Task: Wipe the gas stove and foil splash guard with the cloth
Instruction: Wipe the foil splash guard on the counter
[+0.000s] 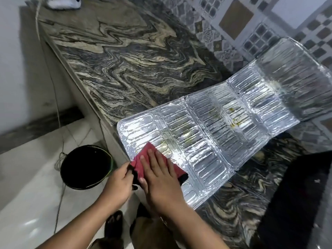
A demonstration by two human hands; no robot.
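On the marbled stone surface (125,65), the right hand (158,178) presses a red cloth (143,162) flat on the embossed silver foil splash guard (224,123), the left hand (117,184) pinching its corner; next, probably the yellow stains.

A single head-worn camera looks forward and steeply down from above the person's chest, close over the counter edge. The wide-angle lens bends straight lines, so the marbled countertop (125,60) runs diagonally from upper left to lower right. The patterned wall tiles (233,20) fill the upper right corner, the floor (27,177) the lower left. Both forearms enter from the bottom edge.
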